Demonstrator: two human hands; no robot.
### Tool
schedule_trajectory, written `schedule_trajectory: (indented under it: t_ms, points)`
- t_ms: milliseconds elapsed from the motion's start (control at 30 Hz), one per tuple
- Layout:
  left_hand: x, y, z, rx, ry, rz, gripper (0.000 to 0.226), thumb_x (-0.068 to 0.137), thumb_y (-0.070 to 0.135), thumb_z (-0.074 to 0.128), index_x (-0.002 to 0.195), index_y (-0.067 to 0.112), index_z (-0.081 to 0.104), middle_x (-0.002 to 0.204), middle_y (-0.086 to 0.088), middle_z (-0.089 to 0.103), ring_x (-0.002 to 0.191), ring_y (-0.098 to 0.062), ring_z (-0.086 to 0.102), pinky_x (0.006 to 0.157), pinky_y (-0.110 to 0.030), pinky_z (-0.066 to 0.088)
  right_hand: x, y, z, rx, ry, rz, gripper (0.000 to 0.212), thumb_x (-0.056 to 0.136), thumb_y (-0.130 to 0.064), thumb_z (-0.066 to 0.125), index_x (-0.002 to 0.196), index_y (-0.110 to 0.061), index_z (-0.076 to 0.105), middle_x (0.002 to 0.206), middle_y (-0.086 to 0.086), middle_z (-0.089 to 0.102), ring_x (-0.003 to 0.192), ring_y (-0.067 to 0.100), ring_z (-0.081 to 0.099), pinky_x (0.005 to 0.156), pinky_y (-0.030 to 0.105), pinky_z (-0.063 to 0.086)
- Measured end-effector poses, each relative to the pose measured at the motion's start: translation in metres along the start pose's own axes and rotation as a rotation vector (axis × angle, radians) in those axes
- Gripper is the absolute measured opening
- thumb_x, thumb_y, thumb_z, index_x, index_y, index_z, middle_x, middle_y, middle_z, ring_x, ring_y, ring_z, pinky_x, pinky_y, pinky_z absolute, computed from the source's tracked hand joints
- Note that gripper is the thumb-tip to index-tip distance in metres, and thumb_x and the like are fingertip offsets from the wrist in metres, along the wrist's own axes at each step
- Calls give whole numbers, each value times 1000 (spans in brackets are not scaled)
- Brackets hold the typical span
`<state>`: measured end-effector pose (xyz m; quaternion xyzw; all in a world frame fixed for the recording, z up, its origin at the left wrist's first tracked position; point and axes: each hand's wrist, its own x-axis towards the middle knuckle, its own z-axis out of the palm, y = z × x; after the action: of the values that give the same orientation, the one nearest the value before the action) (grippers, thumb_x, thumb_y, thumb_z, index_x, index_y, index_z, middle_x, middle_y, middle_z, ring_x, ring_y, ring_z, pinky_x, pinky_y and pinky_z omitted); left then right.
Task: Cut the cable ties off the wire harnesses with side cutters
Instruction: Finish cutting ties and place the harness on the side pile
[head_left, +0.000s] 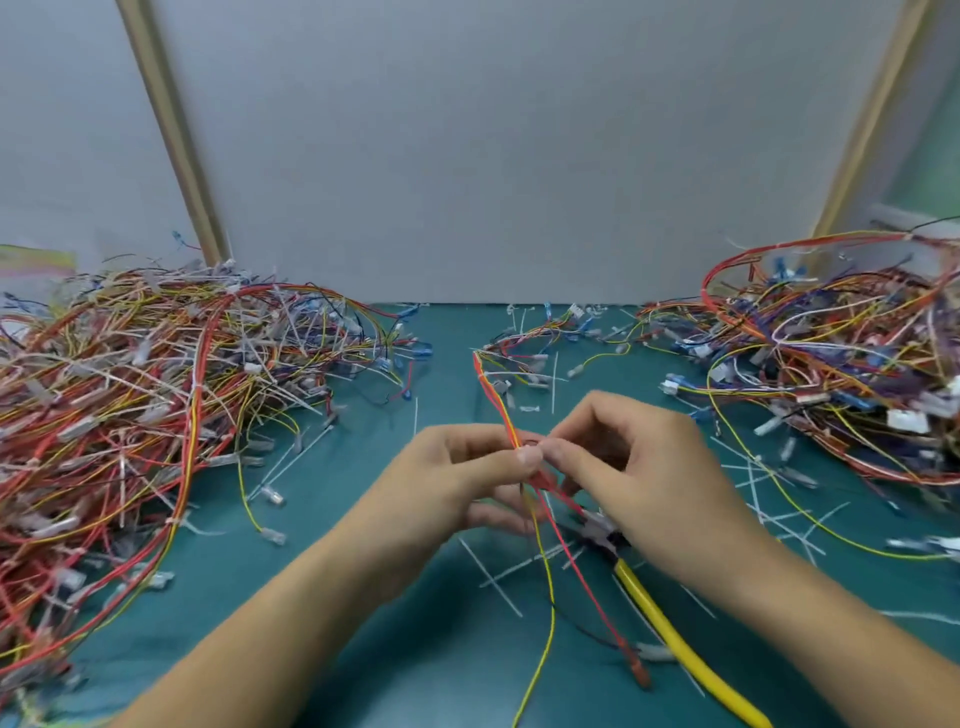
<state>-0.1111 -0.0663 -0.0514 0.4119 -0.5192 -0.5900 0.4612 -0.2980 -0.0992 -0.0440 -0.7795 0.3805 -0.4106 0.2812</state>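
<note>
Your left hand (467, 467) and right hand (639, 467) both pinch the thin red, orange and yellow wire harness (497, 405) between thumb and fingertips, thumbs nearly touching. The yellow-handled steel side cutters (667, 629) lie beneath your right wrist; I cannot tell whether you hold them.

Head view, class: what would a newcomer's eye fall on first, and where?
Two tangled heaps of coloured wires flank the green mat: the left heap and the right heap. At centre, the left hand and right hand pinch one red-and-yellow wire harness. Yellow-handled side cutters show beneath the right hand, among white cut cable ties.
</note>
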Motion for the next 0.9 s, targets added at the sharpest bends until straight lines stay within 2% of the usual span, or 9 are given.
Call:
schedule_trajectory:
  t_ms: [100, 300, 400, 467, 533, 600, 633, 800, 900]
  points:
    - [2, -2, 0, 81, 48, 56, 23, 82, 25, 68, 101, 15, 77, 84, -6, 73, 66, -17, 68, 61, -22, 55, -2, -1, -4, -155, 48, -71, 18, 88, -31, 72, 76, -24, 61, 70, -8, 65, 68, 11, 63, 63, 35, 51]
    - [5, -6, 2, 101, 102, 145, 25, 76, 25, 70, 101, 21, 76, 68, -5, 66, 47, -12, 50, 46, -25, 43, -6, -3, 4, -201, -77, -51, 13, 100, -27, 51, 88, -29, 46, 66, -9, 52, 64, 10, 51, 61, 33, 42]
    - [7, -7, 2, 55, 90, 141, 23, 69, 31, 71, 86, 15, 69, 57, -6, 55, 40, -14, 44, 42, -23, 38, -9, -8, 5, -189, -91, -36, 14, 100, -29, 51, 86, -29, 46, 57, -10, 48, 57, 11, 45, 54, 24, 30]
    - [7, -6, 3, 61, 71, 132, 17, 70, 31, 69, 77, 16, 65, 53, -3, 51, 37, -14, 40, 42, -22, 36, -10, -11, 4, -197, -99, -32, 14, 98, -31, 53, 85, -29, 50, 55, -7, 46, 53, 11, 42, 52, 24, 26]
    - [7, -6, 3, 83, 70, 127, 13, 70, 31, 67, 72, 19, 63, 49, 1, 49, 35, -15, 39, 41, -22, 36, -11, -13, 3, -202, -116, -30, 15, 96, -33, 53, 82, -27, 54, 58, 0, 46, 52, 12, 39, 53, 29, 29]
    - [6, -5, 4, 111, 85, 122, 12, 69, 31, 67, 69, 19, 62, 49, -1, 46, 36, -15, 39, 41, -22, 36, -10, -13, 2, -154, -132, 2, 18, 94, -33, 56, 80, -23, 57, 59, 5, 43, 52, 15, 35, 54, 37, 32]
    - [5, -5, 4, 135, 90, 122, 11, 69, 29, 66, 67, 19, 61, 49, -1, 44, 36, -16, 39, 40, -22, 36, -10, -12, 2, -108, -136, 27, 19, 94, -32, 58, 78, -21, 58, 57, 4, 39, 52, 16, 32, 53, 37, 30]
    - [3, -5, 6, 166, 52, 89, 14, 63, 31, 63, 60, 20, 57, 51, 1, 37, 43, -17, 35, 40, -22, 36, -9, -10, 8, 257, -83, 155, 23, 79, -15, 69, 64, -6, 53, 49, -1, 31, 46, 14, 23, 43, 24, 19]
    - [4, -4, 7, 163, 31, 76, 17, 62, 30, 62, 58, 18, 52, 52, 2, 33, 43, -18, 33, 39, -22, 34, -6, -9, 11, 390, -65, 217, 17, 69, -13, 62, 54, -12, 54, 43, -3, 31, 40, 10, 21, 41, 18, 17]
